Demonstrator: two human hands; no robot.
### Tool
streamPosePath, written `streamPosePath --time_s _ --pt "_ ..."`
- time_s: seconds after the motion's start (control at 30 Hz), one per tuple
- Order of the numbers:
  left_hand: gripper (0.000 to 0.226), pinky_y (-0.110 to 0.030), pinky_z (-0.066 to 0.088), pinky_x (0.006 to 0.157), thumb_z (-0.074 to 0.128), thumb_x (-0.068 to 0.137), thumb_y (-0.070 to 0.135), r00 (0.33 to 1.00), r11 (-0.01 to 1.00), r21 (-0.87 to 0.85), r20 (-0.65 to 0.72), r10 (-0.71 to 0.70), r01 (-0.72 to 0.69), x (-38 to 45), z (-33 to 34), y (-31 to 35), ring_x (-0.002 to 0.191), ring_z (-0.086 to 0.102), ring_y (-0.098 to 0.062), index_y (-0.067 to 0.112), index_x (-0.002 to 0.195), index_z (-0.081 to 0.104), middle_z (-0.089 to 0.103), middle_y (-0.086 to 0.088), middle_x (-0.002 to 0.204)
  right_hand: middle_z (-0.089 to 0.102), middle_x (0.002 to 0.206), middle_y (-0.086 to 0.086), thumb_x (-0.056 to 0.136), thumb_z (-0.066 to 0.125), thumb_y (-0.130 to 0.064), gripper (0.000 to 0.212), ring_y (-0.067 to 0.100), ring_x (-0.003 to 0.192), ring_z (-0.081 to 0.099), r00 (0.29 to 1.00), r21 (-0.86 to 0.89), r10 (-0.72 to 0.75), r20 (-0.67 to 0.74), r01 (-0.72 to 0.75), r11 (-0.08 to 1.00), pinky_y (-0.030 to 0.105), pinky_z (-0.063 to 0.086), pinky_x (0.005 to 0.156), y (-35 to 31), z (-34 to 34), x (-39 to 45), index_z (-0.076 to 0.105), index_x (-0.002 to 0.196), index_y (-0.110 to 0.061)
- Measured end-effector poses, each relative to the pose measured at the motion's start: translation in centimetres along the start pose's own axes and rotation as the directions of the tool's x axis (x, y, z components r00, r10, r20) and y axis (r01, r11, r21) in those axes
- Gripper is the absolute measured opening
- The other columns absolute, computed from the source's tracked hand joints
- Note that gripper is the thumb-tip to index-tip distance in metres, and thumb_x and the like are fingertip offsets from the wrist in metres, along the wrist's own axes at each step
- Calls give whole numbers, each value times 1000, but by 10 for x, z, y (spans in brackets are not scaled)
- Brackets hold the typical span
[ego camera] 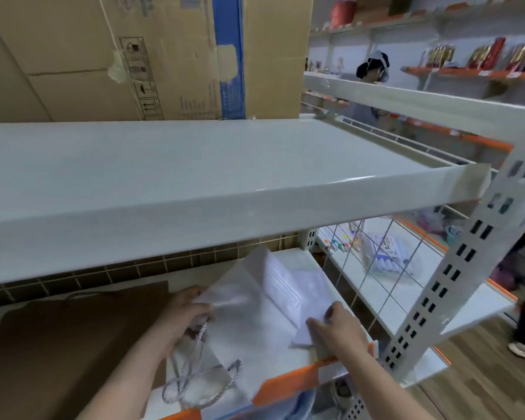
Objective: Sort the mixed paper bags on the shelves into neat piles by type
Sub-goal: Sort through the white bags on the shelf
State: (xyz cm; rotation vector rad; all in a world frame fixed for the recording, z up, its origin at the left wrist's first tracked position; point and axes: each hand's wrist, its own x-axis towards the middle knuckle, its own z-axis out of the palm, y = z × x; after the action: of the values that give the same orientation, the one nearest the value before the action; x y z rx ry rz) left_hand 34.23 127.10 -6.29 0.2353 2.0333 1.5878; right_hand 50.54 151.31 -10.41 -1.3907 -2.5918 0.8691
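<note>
The left hand (186,310) grips the left edge of a white paper bag (249,301), fingers curled around the paper, forearm reaching in from the lower left. The right hand (335,327) lies palm-down on the bag's lower right corner, fingers bent over its edge; whether they pinch it cannot be told. The bag is tilted, its far end lifted above the lower shelf (303,378), below the upper shelf (194,189). One silver cord handle (191,380) hangs near the left wrist over more white bags, count unclear. One brown paper bag (73,338) lies flat just left of the hands. One cardboard box (146,56) stands behind the upper shelf.
</note>
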Motion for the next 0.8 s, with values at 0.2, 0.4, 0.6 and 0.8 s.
streamPosePath --time_s 0.2,0.4,0.6,0.8 --pt "24 -31 53 70 62 84 23 975 789 602 -73 209 -124 30 30 1 86 67 -14 41 101 61 68 9 105 51 125 1 88 56 -42 46 18 108 53 986 -61 -161 28 163 985 34 49 88 12 -3 9 39 130 -34" --pt "41 -38 38 89 50 80 57 892 145 970 112 438 -193 41 50 -11 109 57 -24 35 111 66 59 2 119 39 148 -16 96 23 -50 44 12 139 29 892 -209 -443 92 452 867 34 27 109 4 1 0 53 127 -41" --pt "57 -31 24 92 32 75 75 908 121 954 217 359 -275 5 60 -28 109 56 -17 39 100 70 64 13 114 34 150 -14 99 30 -45 38 13 142 23 905 -203 -395 160 422 884 35 19 115 5 5 3 47 132 -40" --pt "101 -35 8 116 -4 60 79 961 353 922 66 269 -162 -19 45 -32 145 11 -11 36 147 29 19 13 157 53 124 -10 93 33 -52 38 16 128 41 921 -216 -380 88 390 895 35 32 107 -5 12 1 57 115 -31"
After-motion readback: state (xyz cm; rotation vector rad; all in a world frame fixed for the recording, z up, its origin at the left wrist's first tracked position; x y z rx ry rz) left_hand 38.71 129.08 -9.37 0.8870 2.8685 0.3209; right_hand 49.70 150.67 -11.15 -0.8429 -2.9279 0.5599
